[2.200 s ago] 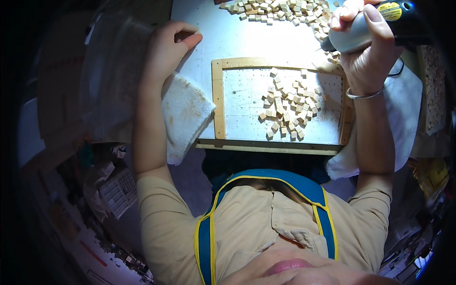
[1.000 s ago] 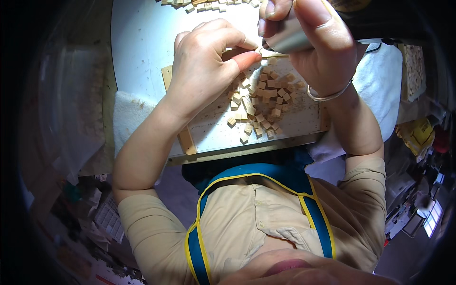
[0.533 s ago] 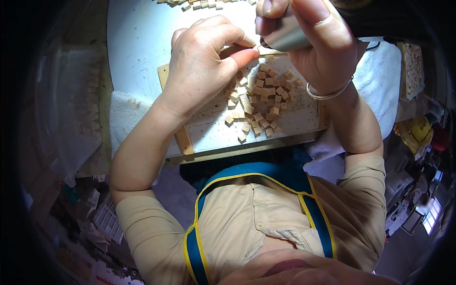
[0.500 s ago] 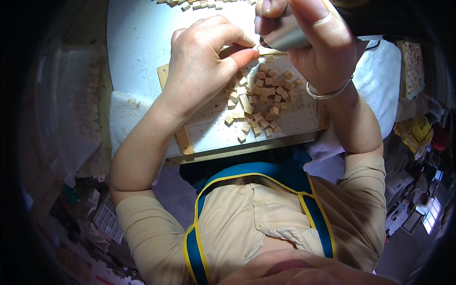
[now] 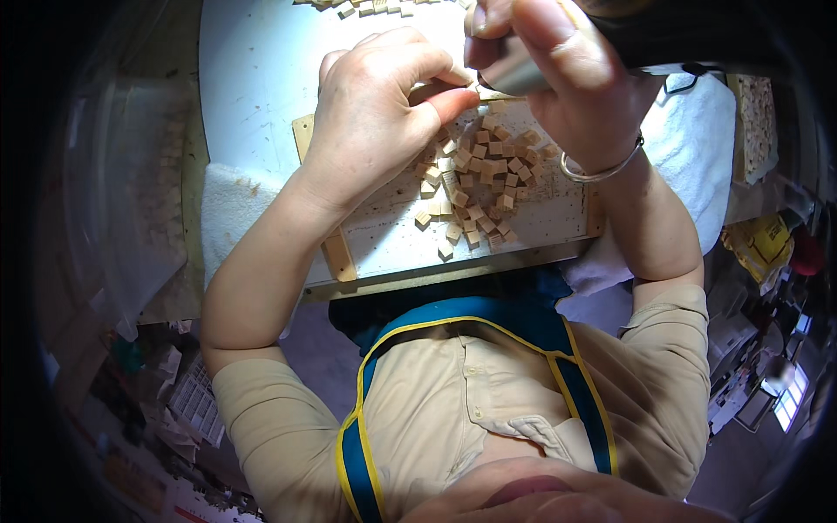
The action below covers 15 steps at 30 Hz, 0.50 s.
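Observation:
My left hand is pinched at thumb and forefinger over the wooden tray. A small wooden cube seems to be between the fingertips, mostly hidden by them. My right hand wraps round a handheld tool with a tapered silver nose and a dark body. The tool's narrow dark tip points left and meets the left fingertips. Below the hands, a loose heap of small wooden cubes lies on the white tray bottom.
More wooden cubes lie at the far edge of the white tabletop. White towels flank the tray. A wooden strip edges its left side. At far right are a speckled block and a yellow bag.
The tool has tilted in my right hand, so more of its dark body shows at the upper right. My left fingertips have shifted slightly right. The cube heap looks nearly the same.

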Each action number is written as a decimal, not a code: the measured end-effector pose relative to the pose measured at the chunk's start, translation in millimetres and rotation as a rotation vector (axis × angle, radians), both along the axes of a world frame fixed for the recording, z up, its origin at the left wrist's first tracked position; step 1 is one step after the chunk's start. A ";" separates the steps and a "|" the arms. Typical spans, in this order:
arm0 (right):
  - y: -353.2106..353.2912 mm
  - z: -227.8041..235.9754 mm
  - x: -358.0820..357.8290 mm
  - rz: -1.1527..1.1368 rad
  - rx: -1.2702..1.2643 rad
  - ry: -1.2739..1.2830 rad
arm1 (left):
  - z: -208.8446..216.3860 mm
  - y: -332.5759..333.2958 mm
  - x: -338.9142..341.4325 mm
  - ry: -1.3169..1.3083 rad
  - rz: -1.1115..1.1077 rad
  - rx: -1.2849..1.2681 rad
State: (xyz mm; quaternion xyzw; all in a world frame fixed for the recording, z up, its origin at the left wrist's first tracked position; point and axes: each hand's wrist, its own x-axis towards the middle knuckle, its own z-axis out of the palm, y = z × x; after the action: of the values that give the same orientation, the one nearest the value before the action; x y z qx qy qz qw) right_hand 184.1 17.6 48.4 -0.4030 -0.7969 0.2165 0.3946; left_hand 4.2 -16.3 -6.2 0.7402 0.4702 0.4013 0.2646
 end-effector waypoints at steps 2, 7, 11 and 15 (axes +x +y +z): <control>-1.2 1.9 -0.7 0.090 -0.108 0.181 | -1.7 -1.2 -0.2 -0.014 0.005 -0.031; 6.8 -26.5 2.8 0.531 -0.665 1.322 | 0.9 2.6 -1.1 0.048 -0.061 0.002; 27.8 -19.7 21.0 0.412 -0.154 1.068 | 8.8 -0.5 -5.4 0.065 -0.172 -0.003; 32.4 11.9 22.5 0.296 -0.199 1.184 | 28.9 -3.6 -22.7 0.105 -0.344 -0.066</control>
State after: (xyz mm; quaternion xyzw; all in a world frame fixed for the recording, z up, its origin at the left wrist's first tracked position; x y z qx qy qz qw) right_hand 206.6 50.1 60.3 -0.1342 -0.4661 0.5291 0.6963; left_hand -18.5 -19.9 22.6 0.8207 0.3626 0.2952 0.3284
